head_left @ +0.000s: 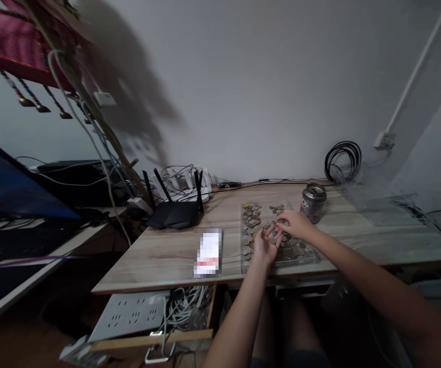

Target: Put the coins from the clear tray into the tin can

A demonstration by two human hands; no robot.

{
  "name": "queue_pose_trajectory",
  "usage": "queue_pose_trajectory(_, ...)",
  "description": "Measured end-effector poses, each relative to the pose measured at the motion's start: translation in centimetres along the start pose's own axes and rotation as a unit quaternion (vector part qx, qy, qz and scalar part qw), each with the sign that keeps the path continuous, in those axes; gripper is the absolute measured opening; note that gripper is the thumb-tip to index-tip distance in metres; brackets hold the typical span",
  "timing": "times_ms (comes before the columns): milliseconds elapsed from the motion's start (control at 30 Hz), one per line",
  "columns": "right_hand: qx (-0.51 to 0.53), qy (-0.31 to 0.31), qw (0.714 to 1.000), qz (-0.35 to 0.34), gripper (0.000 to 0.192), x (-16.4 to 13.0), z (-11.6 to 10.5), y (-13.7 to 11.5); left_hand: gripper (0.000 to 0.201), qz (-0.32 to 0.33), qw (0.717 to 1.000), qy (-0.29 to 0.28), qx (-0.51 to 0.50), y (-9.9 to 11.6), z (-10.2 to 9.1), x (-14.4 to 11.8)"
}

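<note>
Many coins (250, 220) lie spread over a clear flat tray (282, 263) on the desk. Above it my left hand (267, 245) is turned palm up, cupped, with coins resting in the palm and on the fingers. My right hand (295, 224) reaches in from the right, fingertips pinched together just over the left fingers. What sits between those fingertips is too small to make out. Behind my right hand stands a round can (313, 203) with a silvery lid that has a dark slot; its side is printed.
A blurred white phone or paper (208, 253) lies left of the tray. Further left is a black router (176, 213) with upright antennas. A clear plastic sheet or box (389, 209) is at right. Below the desk's front edge, an open drawer holds a power strip (132, 314) and cables.
</note>
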State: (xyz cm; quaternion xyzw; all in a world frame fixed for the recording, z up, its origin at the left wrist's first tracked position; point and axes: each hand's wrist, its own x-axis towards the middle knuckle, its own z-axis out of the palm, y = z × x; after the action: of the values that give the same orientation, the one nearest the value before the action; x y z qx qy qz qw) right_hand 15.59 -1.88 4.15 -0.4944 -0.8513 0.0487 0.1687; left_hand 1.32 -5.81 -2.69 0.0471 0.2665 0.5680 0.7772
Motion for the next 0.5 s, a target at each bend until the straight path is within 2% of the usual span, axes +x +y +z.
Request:
queue_pose_trajectory(67,0.022,-0.021,0.999,-0.021,0.02,-0.8,2.0,-1.2,0.039,-0.006,1.0,-0.013,0.0,0.0,0.1,-0.1)
queue_pose_trajectory(133,0.046,-0.016,0.999,-0.012,0.016,-1.2,3.2,-1.7,0.039,-0.01,1.0,-0.022,-0.001,0.0,0.2,-0.2)
queue_pose_trajectory(233,0.101,-0.008,0.995,-0.021,0.009,-1.1,3.5,-1.6,0.036,-0.012,1.0,-0.022,-0.003,0.0,0.2,-0.3)
queue_pose_trajectory(300,0.126,0.016,0.992,-0.017,0.008,-0.5,2.3,-0.7,0.033,-0.013,1.0,-0.023,-0.005,0.0,0.1,-0.2)
queue_pose_trajectory(333,0.126,0.05,0.991,0.004,0.01,0.0,1.2,0.2,0.033,-0.016,1.0,-0.023,-0.005,0.0,0.0,-0.2)
queue_pose_trajectory(433,0.059,0.199,0.967,0.15,0.019,1.7,-3.1,4.3,0.032,-0.015,1.0,-0.02,-0.001,0.1,-0.2,0.1)
queue_pose_trajectory(467,0.016,0.217,0.953,0.209,0.019,2.3,-4.5,5.9,0.032,-0.012,1.0,-0.018,0.0,0.1,-0.3,0.1)
queue_pose_trajectory(500,-0.024,0.204,0.944,0.258,0.016,2.8,-5.7,7.4,0.032,-0.008,1.0,-0.016,0.001,0.1,-0.3,0.2)
